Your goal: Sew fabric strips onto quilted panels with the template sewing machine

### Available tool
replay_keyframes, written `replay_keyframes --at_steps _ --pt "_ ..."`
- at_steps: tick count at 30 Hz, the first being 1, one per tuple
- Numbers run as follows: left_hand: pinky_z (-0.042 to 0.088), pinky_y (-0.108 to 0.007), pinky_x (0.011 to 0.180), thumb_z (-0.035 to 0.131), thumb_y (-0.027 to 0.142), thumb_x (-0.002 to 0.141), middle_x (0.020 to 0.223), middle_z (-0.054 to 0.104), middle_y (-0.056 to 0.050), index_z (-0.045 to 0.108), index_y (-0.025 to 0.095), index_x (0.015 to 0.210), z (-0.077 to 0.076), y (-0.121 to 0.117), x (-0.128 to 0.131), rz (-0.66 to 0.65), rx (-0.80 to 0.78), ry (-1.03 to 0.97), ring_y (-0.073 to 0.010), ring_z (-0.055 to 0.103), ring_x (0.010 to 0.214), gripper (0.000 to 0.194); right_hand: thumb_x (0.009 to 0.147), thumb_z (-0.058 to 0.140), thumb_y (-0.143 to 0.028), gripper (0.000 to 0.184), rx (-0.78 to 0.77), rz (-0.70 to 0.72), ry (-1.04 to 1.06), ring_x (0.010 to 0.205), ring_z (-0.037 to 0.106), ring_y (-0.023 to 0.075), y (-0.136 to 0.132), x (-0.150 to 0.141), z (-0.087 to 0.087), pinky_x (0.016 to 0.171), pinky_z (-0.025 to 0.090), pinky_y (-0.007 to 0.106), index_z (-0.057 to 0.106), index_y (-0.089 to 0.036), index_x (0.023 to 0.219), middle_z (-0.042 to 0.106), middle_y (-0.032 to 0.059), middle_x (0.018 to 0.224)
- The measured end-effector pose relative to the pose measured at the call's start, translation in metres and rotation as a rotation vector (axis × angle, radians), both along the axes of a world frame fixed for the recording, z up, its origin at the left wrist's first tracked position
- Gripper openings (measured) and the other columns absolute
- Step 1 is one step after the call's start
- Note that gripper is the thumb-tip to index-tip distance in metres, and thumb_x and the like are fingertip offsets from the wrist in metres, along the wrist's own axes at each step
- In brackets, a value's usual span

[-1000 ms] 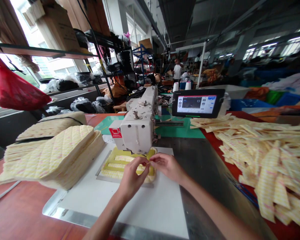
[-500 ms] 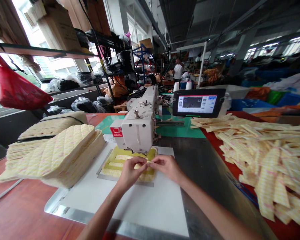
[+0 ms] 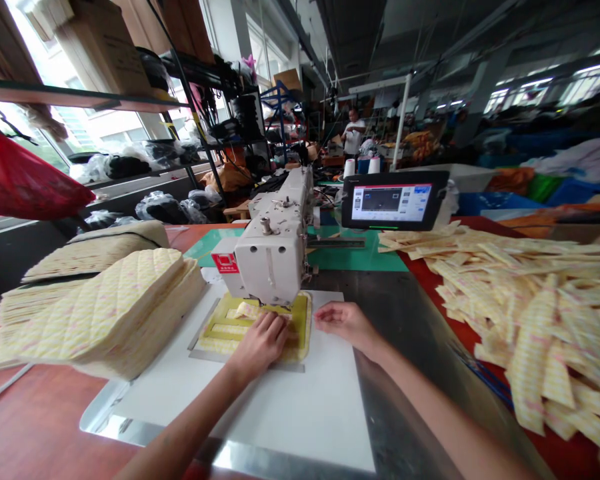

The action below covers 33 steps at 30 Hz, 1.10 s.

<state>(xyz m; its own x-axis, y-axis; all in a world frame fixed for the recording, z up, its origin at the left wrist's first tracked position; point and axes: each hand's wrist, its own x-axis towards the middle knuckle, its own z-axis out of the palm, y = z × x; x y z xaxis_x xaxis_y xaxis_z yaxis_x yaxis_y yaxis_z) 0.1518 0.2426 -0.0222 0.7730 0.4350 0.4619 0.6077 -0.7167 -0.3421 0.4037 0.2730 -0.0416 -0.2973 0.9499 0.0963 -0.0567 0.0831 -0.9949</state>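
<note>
My left hand rests on the yellow-green sewing template, its fingers bent together over a narrow fabric strip whose left end curls up from the upper slot. The fingertips hide how the strip is gripped. Under the template lies a quilted fabric piece with a pale yellow pattern. Just right of the template, above the white plate, my right hand is loosely curved, with nothing visible in it. The sewing machine's head stands directly behind the template.
Stacked quilted pieces stand at the left. A heap of cut fabric strips covers the right side of the red table. Behind the machine are a lit control screen and thread cones. A person stands far back.
My hands were together, pinching at the template's right part. My right hand has moved away to the right, and my left hand has come down onto the template. The strip's left end now curls up.
</note>
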Motion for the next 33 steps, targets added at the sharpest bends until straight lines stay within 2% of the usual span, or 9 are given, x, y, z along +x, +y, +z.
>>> replay_keyframes --at_steps 7,13,18,25,33 --pt "0.058 -0.042 0.076 0.045 0.016 0.104 0.099 0.07 -0.016 0.065 0.007 0.111 -0.003 0.013 0.003 -0.004 -0.044 0.032 -0.0277 0.067 0.087 0.023 0.065 0.089 -0.055 0.047 -0.036 -0.004 0.006 0.07 0.069 0.0167 -0.002 -0.002 0.001 0.064 0.054 0.029 0.077 -0.015 0.089 0.077 0.006 0.078" --pt "0.058 -0.043 0.08 0.043 0.016 0.105 0.105 0.07 -0.018 0.063 0.008 0.116 -0.003 0.016 0.001 -0.038 -0.107 0.037 -0.0283 0.068 0.092 0.024 0.066 0.088 -0.057 0.047 -0.036 0.0 0.009 0.066 0.067 0.0151 -0.001 -0.003 0.002 0.062 0.053 0.028 0.077 -0.016 0.085 0.076 0.0048 0.075" --pt "0.057 -0.04 0.071 0.046 0.023 0.105 0.092 0.068 -0.014 0.066 0.01 0.098 0.004 0.022 0.004 -0.045 -0.168 0.087 -0.0267 0.066 0.083 0.025 0.067 0.087 -0.058 0.046 -0.021 -0.003 0.002 0.065 0.067 0.0148 -0.002 -0.003 0.001 0.061 0.053 0.028 0.077 -0.016 0.085 0.076 0.0042 0.074" --pt "0.053 -0.037 0.067 0.051 0.02 0.103 0.085 0.063 -0.011 0.064 0.013 0.083 0.011 0.028 0.005 -0.038 -0.238 0.156 -0.0254 0.061 0.08 0.024 0.069 0.085 -0.058 0.046 0.002 0.0 -0.03 0.064 0.068 0.015 -0.002 -0.003 -0.003 0.061 0.055 0.028 0.077 -0.016 0.086 0.076 0.0045 0.074" --pt "0.055 -0.038 0.075 0.049 0.016 0.103 0.093 0.065 -0.011 0.065 0.014 0.095 0.012 0.02 0.005 0.018 -0.339 0.109 -0.0263 0.062 0.089 0.018 0.076 0.078 -0.062 0.046 0.099 0.005 -0.11 0.064 0.068 0.0167 -0.002 -0.005 -0.009 0.06 0.056 0.029 0.077 -0.016 0.086 0.076 0.005 0.073"
